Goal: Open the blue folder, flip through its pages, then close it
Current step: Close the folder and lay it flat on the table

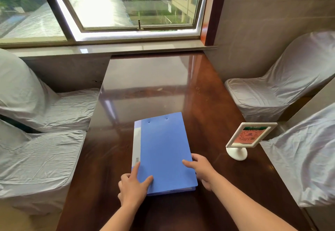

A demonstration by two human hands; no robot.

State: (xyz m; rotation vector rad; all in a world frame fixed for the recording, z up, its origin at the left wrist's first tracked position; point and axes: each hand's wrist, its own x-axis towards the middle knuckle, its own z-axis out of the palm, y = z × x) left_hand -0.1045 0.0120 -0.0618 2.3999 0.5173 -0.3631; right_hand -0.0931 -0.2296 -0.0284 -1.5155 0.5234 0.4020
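Looking down, I have the blue folder (164, 151) lying flat and shut on the dark glossy counter (154, 78), at about 6 o'clock in my view, its pale spine strip along the 9 o'clock edge and the free edge toward 3 o'clock. My left hand (131, 188) rests on the near corner at 7 o'clock, fingers (136, 169) spread loosely apart and pressing the cover, gripping nothing. My right hand (201, 168) sits at the free edge around 4 o'clock, thumb on top of the cover and the other fingers curled at the rim; whether they are already under the cover I cannot tell.

My worry is the polished counter: if the right hand lifts before the left pins the spine side firmly, the whole folder may slide or pivot rather than open. Catching the back cover together with the front would lift the folder bodily. Swinging the cover too wide is harmless at 9 o'clock, but a sloppy right elbow could knock the small white sign stand (243, 141), which sits near at 3 o'clock.
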